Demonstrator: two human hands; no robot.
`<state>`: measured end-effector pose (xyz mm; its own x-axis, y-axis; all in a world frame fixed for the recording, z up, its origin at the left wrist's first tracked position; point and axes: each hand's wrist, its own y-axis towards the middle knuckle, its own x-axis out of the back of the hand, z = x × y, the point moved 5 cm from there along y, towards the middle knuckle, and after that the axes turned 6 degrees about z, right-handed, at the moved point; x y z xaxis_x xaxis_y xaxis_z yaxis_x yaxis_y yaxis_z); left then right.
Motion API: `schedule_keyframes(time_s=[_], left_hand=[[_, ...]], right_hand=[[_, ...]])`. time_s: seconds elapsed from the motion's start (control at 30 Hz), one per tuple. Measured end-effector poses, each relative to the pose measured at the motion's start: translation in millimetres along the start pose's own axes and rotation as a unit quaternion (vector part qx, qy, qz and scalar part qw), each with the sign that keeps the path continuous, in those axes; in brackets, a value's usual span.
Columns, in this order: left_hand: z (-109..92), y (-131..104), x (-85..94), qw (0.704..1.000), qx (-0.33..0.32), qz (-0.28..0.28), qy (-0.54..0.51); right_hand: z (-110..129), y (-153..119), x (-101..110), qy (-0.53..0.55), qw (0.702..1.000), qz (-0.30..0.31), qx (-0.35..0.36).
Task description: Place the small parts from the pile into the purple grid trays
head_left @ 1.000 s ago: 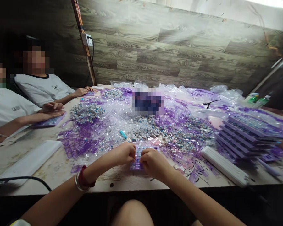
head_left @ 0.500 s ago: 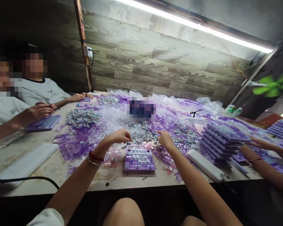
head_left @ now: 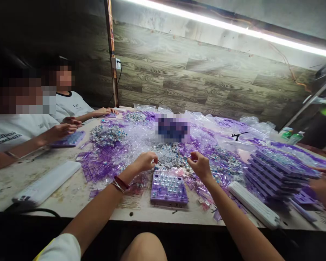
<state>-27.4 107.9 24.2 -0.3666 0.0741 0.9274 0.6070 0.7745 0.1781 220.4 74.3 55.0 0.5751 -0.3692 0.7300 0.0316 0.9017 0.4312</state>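
A purple keypad-like case [head_left: 169, 188] with rows of clear and whitish pieces lies flat near the table's front edge. Just above its left corner is my left hand [head_left: 146, 161], its fingers curled together; anything between them is too small to make out. My right hand [head_left: 200, 165] hovers beyond the case's right corner, thumb and forefinger bent toward each other, with whatever they pinch too small to see. Between and behind both hands spreads a heap of small white and blue switches [head_left: 170, 154].
Purple and clear plastic parts [head_left: 97, 163] cover the table's middle. White power strips [head_left: 254, 204] lie at right and left. A stack of purple cases [head_left: 277, 175] stands at right beside another person's hand. Two people work at left with purple cases.
The view has swung left, so things appear farther right. My right hand has gone from a pointing finger to curled fingers. My left hand's fingers have curled in.
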Motion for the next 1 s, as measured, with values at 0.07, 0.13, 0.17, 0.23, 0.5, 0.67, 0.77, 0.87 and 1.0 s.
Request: schedule_keyframes(time_s=[0.07,0.13,0.17,0.23,0.5,0.67,0.77,0.87,1.0], left_hand=[[-8,-1,-3.0,0.999,-0.003,0.034,0.035],[-12,-2,-5.5,0.995,0.019,0.064,0.071],[-14,-3,-6.0,0.993,0.036,0.072,0.082],[-15,-3,-6.4,0.991,0.064,0.079,0.091],[-15,-2,-8.9,0.987,0.103,0.079,0.093],[-20,-5,-6.9,0.984,0.136,0.055,0.101],[-22,-6,-4.6,0.983,0.149,0.045,0.102],[-21,-7,-1.3,0.982,0.163,0.037,0.091],[-16,-5,2.0,0.983,0.170,0.037,0.058]], right_hand=[[30,-15,12,0.106,0.993,0.005,0.050],[57,-33,21,0.147,0.984,0.029,0.098],[67,-41,24,0.160,0.979,0.045,0.117],[75,-56,24,0.176,0.972,0.084,0.128],[62,-100,-18,0.093,0.949,0.217,0.207],[68,-104,-17,0.068,0.936,0.280,0.202],[68,-102,-10,0.064,0.932,0.304,0.186],[65,-103,-1,0.066,0.928,0.329,0.165],[60,-105,11,0.084,0.918,0.364,0.134]])
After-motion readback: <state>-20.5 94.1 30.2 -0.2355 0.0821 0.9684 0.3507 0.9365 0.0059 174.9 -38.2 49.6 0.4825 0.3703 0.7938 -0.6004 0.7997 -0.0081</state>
